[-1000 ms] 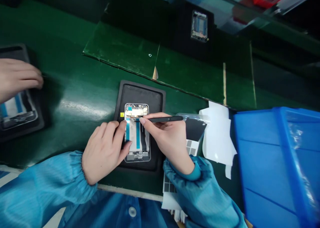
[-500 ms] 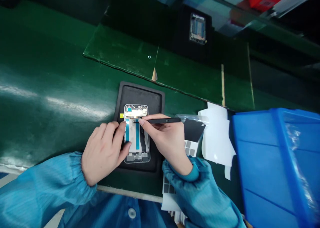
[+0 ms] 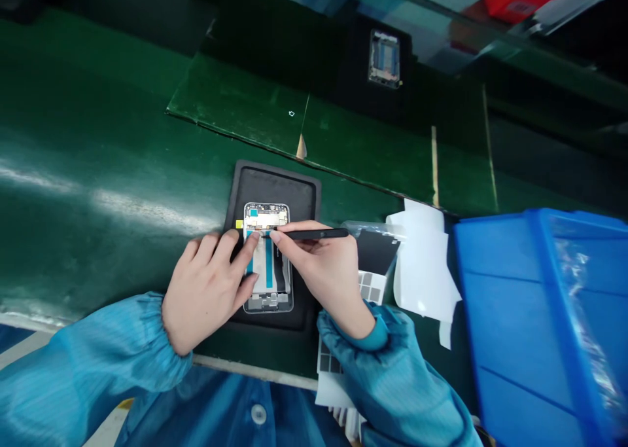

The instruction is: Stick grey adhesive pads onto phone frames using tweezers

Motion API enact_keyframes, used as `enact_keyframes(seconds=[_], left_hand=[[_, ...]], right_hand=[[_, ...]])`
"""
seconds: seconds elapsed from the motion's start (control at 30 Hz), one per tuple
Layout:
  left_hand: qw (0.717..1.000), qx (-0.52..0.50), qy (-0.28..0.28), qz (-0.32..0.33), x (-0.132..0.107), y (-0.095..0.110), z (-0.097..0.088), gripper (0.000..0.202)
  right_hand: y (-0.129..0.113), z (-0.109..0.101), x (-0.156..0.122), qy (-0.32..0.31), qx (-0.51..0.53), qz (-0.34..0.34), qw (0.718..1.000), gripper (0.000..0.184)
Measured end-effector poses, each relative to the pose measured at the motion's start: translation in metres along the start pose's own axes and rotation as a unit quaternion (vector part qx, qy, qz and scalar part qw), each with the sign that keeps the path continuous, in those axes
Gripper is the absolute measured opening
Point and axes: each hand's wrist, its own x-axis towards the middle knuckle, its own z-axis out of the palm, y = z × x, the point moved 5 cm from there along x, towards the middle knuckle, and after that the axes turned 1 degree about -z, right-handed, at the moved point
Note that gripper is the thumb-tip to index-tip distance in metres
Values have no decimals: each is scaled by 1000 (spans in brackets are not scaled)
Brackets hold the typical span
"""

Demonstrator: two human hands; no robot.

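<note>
My left hand [image 3: 209, 283] rests its fingers across the left edge of a silver-framed phone body [image 3: 280, 283], which lies in a black rubber mat [image 3: 275, 185]. Teal strips and a white sheet cover the phone's middle, and a small yellow tag [image 3: 239, 224] sticks out at its side. My right hand [image 3: 328, 270] grips slim black tweezers [image 3: 318, 234], with their tips at the phone's upper part. Those tips are partly hidden by my fingers.
To the right lie white liner sheets [image 3: 422, 264] and a black film piece [image 3: 373, 252]. A large blue plastic bin [image 3: 520, 329] fills the lower right. A raised green board [image 3: 245, 90] stands behind the mat, and another phone frame [image 3: 384, 59] lies beyond it.
A co-worker's hand and dark mat at the left have gone from view. My left fingers have shifted further onto the phone. The tweezers stay at its upper part.
</note>
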Motion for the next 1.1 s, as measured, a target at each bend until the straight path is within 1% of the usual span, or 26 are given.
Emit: enact_keyframes(seconds=[0.07, 0.17, 0.27, 0.37, 0.43, 0.53, 0.6, 0.7, 0.77, 0.83, 0.87, 0.93, 1.03, 1.1], left_hand=[[1000, 2, 4, 11, 1, 1, 0, 53], [1000, -1, 4, 18, 4, -1, 2, 53], [1000, -10, -1, 22, 6, -6, 4, 53], [998, -27, 0, 52, 3, -9, 3, 47], [998, -33, 8, 61, 1, -9, 3, 43], [999, -8, 30, 30, -2, -12, 1, 44], [999, 9, 33, 29, -3, -12, 0, 45], [998, 23, 28, 58, -3, -11, -5, 41], [997, 29, 34, 68, 0, -8, -11, 36], [996, 23, 39, 78, 8, 0, -18, 30], [995, 12, 41, 89, 14, 8, -21, 29], [992, -26, 42, 117, 31, 30, -25, 29], [984, -96, 36, 147, 67, 72, -23, 30], [981, -137, 25, 137, 97, 94, -17, 30]], right_hand=[[-4, -7, -1, 17, 1, -2, 1000, 14], [-11, -23, -4, 54, -14, -6, 998, 14], [-15, -44, -9, 85, -22, -11, 996, 14], [-10, -70, -17, 123, -6, -14, 992, 15], [0, -88, -22, 148, 12, -15, 989, 16], [22, -116, -27, 185, 57, -26, 981, 17], [39, -132, -29, 214, 82, -32, 973, 15], [63, -151, -32, 258, 108, -46, 959, 14], [76, -158, -34, 274, 125, -59, 952, 15], [86, -161, -35, 274, 133, -62, 950, 15], [88, -161, -35, 271, 132, -64, 951, 15], [90, -161, -36, 264, 124, -73, 954, 12], [89, -162, -37, 261, 121, -97, 953, 10], [88, -161, -38, 261, 129, -108, 951, 10]])
